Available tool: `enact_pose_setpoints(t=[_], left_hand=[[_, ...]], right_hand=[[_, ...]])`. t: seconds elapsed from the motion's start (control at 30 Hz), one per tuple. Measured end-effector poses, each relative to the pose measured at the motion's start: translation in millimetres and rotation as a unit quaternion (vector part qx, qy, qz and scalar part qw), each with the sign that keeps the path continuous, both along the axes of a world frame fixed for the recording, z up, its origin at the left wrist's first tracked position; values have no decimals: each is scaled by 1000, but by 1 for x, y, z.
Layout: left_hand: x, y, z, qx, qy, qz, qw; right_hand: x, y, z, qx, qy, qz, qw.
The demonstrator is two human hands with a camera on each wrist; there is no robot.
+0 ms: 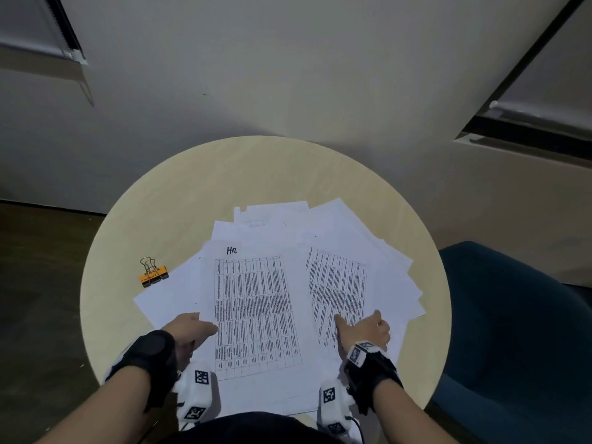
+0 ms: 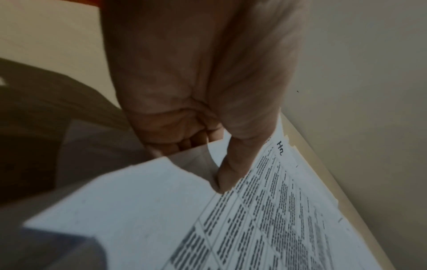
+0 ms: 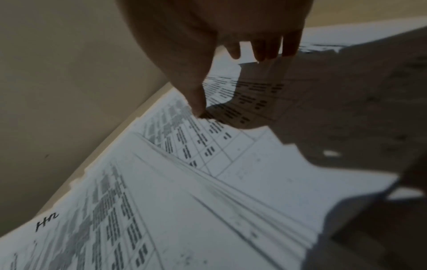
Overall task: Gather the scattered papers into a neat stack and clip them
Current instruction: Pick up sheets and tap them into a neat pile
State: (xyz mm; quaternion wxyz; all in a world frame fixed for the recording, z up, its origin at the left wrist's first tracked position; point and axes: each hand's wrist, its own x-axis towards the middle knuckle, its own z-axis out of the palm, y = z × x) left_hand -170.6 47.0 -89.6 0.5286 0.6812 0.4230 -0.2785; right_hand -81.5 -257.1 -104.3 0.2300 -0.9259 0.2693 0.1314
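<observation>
- On the round, pale wood-grain table (image 1: 179, 193), seen from your head camera, the papers (image 1: 352, 238) lay fanned in a loose overlapping spread of thin white sheets, not yet squared.
- Your top sheet (image 1: 256, 302) carried a dense printed table in fine black rows and the handwritten letters "Hn" at its head; the print itself was too small to read.
- Your orange binder clip (image 1: 153, 274), with wire handles and dark lettering I could not make out, sat on the bare table just left of the spread, apart from both hands.
- Your left hand (image 1: 189, 331) held the left margin of the top sheet, thumb on top; your right hand (image 1: 365, 326) rested on a second printed sheet (image 1: 339, 283), thumb stretched out flat on the print.
- Both wrists wore black straps with white blocks bearing square black-and-white markers; a dark blue upholstered chair (image 1: 512, 331) stood at the right.
- From your left wrist camera, the left hand (image 2: 203, 91) pinched the page edge: thumb pressed on top beside the table's border, fingers curled beneath. "Hn" showed beyond the thumb.
- From your right wrist camera, the right hand (image 3: 208, 36) was loosely spread, thumb tip down on the printed grid, the other fingertips (image 3: 289, 47) touching paper farther off, gripping nothing. Layered sheet edges (image 3: 231, 191) ran as fine stepped lines, and "Hn" appeared at lower left.
</observation>
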Motion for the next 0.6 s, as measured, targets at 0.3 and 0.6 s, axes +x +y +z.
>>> enact_pose_setpoints(t=[0.3, 0.6], left_hand=[[0, -12, 5, 67, -26, 13, 997], [5, 9, 17, 104, -31, -11, 994]], right_hand=[[13, -6, 6, 175, -33, -21, 984], [43, -58, 73, 247, -124, -35, 960]])
